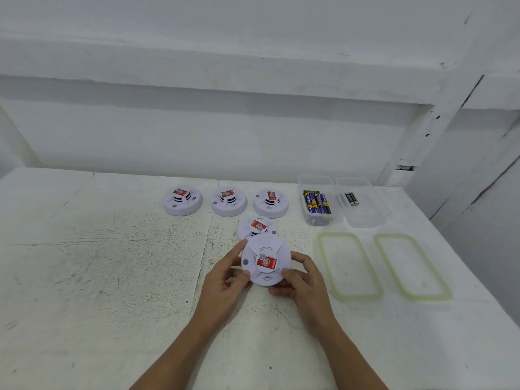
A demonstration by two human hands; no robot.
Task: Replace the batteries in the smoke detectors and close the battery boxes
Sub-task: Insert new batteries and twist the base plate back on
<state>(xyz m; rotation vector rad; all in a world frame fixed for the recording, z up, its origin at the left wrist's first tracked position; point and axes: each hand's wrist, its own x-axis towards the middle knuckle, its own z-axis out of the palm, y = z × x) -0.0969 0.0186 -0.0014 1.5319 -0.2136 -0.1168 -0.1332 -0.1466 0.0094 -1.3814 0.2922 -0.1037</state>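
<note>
A white round smoke detector (266, 249) with a red label is held face up above the table, between both hands. My left hand (225, 280) grips its left rim, thumb on top. My right hand (301, 280) grips its right and lower rim. Just behind it another smoke detector (257, 227) lies on the table. Three more stand in a row further back: the left detector (183, 200), the middle detector (228, 202) and the right detector (271, 203). A clear box (309, 218) holds several blue and yellow batteries (318, 202). A second clear box (365, 218) holds two black batteries (351, 199).
Two clear lids with green seals lie right of my hands, the nearer lid (349, 266) and the farther lid (412, 267). The white table (98, 263) meets a white wall at the back. The table's right edge runs diagonally past the lids.
</note>
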